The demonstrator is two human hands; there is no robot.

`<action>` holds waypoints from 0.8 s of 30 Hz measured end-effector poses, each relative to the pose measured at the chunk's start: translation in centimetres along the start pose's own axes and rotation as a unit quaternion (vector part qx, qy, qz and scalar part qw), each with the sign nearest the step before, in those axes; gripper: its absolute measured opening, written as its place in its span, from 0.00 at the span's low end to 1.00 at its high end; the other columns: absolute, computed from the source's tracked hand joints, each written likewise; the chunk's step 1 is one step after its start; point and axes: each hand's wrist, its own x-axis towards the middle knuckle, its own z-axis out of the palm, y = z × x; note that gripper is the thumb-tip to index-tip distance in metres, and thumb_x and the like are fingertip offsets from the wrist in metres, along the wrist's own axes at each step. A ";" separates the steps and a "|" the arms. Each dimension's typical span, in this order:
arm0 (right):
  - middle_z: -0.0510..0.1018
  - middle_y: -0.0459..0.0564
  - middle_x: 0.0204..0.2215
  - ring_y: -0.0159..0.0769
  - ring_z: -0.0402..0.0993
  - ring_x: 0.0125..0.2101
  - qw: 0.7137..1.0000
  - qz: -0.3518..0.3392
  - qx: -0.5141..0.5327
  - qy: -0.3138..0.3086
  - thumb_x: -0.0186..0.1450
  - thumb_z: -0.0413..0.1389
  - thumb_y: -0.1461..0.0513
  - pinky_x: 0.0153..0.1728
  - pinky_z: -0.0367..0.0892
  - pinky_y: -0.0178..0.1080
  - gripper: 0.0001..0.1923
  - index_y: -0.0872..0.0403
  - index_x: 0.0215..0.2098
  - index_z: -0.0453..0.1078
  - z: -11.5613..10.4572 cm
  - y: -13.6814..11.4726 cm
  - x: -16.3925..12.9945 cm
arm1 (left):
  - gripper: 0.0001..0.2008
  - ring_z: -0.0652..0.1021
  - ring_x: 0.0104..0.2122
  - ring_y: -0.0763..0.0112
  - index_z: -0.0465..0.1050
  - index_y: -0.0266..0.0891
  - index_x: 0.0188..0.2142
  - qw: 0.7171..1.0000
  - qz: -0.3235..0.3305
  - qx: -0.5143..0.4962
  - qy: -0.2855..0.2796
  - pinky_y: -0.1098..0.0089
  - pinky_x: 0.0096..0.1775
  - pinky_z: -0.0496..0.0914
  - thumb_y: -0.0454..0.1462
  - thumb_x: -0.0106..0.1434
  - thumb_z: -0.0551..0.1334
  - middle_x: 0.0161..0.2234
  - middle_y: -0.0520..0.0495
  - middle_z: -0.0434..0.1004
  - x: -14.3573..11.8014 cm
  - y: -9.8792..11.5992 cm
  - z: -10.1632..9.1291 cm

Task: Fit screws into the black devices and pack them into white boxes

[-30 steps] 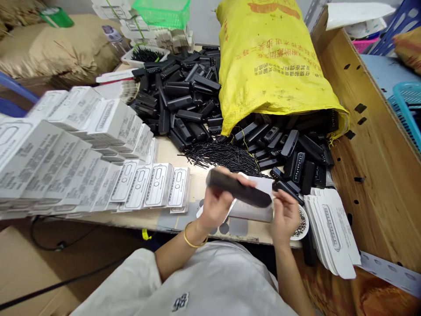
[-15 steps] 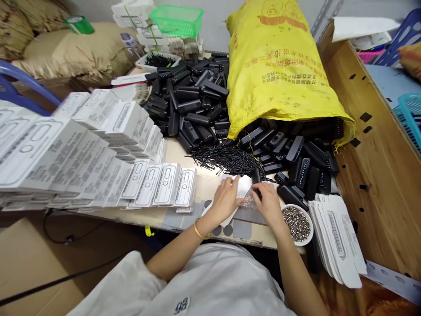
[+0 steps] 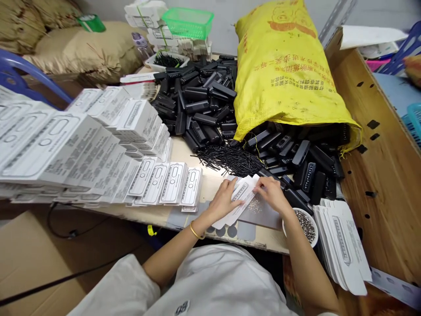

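Note:
A white printed carton (image 3: pixel 241 192), flattish and tilted on the table edge, lies between my two hands. My left hand (image 3: pixel 224 199) grips its left side, thumb on the printed face and fingers over the upper edge. At the carton's upper right end, my right hand (image 3: pixel 272 191) pinches the flap with bent fingers. Small clear or pale bits (image 3: pixel 255 205) are scattered on the grey board (image 3: pixel 263 218) below my right hand. Beyond my hands is a pile of thin black sticks (image 3: pixel 230 159). A white bowl of small metal pieces (image 3: pixel 305 224) stands beside my right forearm.
Stacked printed boxes (image 3: pixel 82 145) fill the left side. Black plastic cases (image 3: pixel 204 94) are heaped behind, and more spill from a yellow sack (image 3: pixel 289 74). Flat cartons (image 3: pixel 344 245) lie at right beside a wooden board (image 3: pixel 371 145). A green basket (image 3: pixel 188 23) sits at the back.
The carton has turned so its printed face shows, and my right hand has moved to its upper right end. The black case that stood upright by my right hand no longer shows there.

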 end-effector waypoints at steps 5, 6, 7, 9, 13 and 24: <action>0.76 0.48 0.27 0.39 0.68 0.34 0.947 -0.167 0.272 0.043 0.64 0.57 0.51 0.42 0.61 0.44 0.16 0.51 0.25 0.67 -2.5 1.2 -1.2 | 0.34 0.78 0.46 0.56 0.71 0.33 0.52 0.831 -0.021 -0.477 -0.284 0.54 0.52 0.69 0.57 0.57 0.62 0.47 0.34 0.76 -1.0 0.5 0.7; 0.76 0.48 0.26 0.39 0.68 0.33 0.929 -0.185 0.319 0.022 0.63 0.57 0.49 0.40 0.62 0.43 0.17 0.51 0.24 0.67 -2.6 1.3 -1.3 | 0.36 0.79 0.42 0.57 0.72 0.31 0.50 0.789 -0.040 -0.525 -0.317 0.55 0.49 0.71 0.59 0.55 0.62 0.45 0.33 0.77 -1.3 0.6 1.1; 0.76 0.48 0.25 0.39 0.68 0.33 0.913 -0.192 0.360 0.008 0.62 0.58 0.47 0.39 0.63 0.43 0.18 0.50 0.23 0.66 -2.6 1.5 -1.5 | 0.36 0.80 0.39 0.59 0.73 0.30 0.48 0.765 -0.057 -0.554 -0.323 0.57 0.46 0.72 0.60 0.54 0.63 0.43 0.34 0.78 -1.5 0.7 1.5; 0.74 0.47 0.23 0.39 0.68 0.32 0.892 -0.165 0.419 0.031 0.59 0.59 0.45 0.38 0.65 0.43 0.19 0.50 0.23 0.66 -2.0 1.5 -1.7 | 0.35 0.80 0.32 0.63 0.74 0.30 0.45 0.757 -0.087 -0.576 -0.295 0.63 0.39 0.74 0.59 0.52 0.66 0.38 0.36 0.79 -1.5 1.0 2.1; 0.74 0.50 0.36 0.39 0.70 0.39 0.887 -0.007 0.409 0.217 0.59 0.57 0.46 0.43 0.67 0.45 0.17 0.51 0.36 0.71 0.8 0.1 -2.6 | 0.44 0.80 0.29 0.65 0.59 0.42 0.61 0.792 -0.076 -0.567 -0.214 0.65 0.33 0.74 0.55 0.50 0.69 0.38 0.42 0.79 -0.8 2.0 2.4; 0.75 0.47 0.36 0.36 0.73 0.38 0.814 0.074 0.509 0.271 0.62 0.56 0.52 0.42 0.69 0.41 0.14 0.51 0.42 0.66 4.4 -3.1 -3.8 | 0.40 0.76 0.34 0.71 0.45 0.44 0.62 0.880 -0.052 -0.467 -0.073 0.68 0.38 0.71 0.51 0.59 0.64 0.41 0.47 0.73 -0.5 2.7 3.7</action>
